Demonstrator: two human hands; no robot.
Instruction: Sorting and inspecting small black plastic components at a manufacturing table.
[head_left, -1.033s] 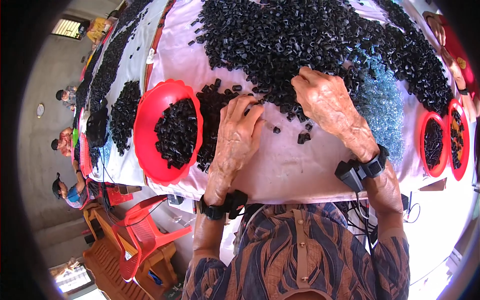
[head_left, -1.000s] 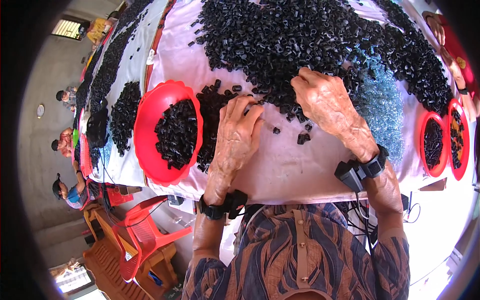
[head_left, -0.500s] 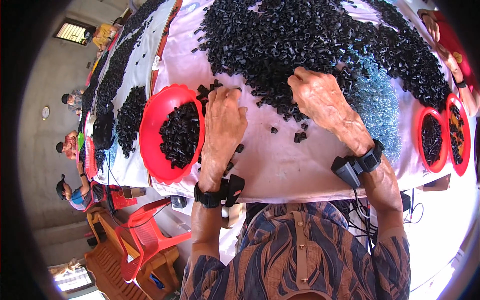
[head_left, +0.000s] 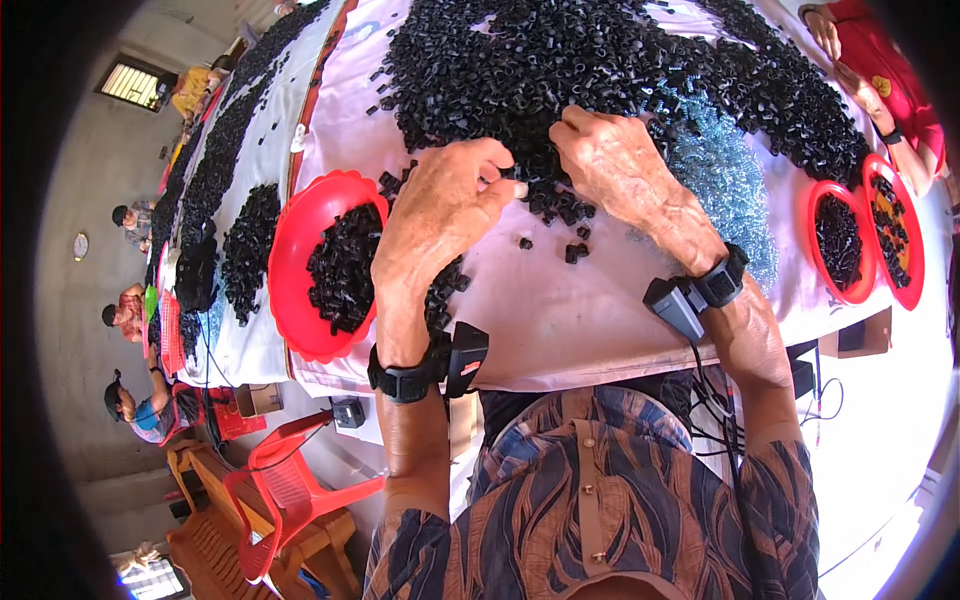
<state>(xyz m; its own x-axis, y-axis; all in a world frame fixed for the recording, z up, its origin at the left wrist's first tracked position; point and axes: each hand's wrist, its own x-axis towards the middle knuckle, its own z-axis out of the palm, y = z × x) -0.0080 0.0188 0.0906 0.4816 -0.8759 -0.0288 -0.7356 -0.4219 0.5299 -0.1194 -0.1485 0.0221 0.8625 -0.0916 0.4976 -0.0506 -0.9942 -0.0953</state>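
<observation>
Black pieces point(head_left: 600, 60), heaped on bench point(head_left: 590, 325) beside half-curled left hand point(head_left: 440, 205) and under curled right hand point(head_left: 620, 165) (fingertips partly hidden, cannot tell whether pinching), liable to scatter if brushed carelessly.

Glare bleaches the floor point(head_left: 885, 430) at lower right nearly white, while the grey wall point(head_left: 85, 330) at left stays dim beside a bright barred window point(head_left: 133, 84). Small highlights speckle the black pieces point(head_left: 520, 75); fisheye distortion bows the brightly lit tablecloth point(head_left: 590, 320), and dark vignetting rings the view.
</observation>
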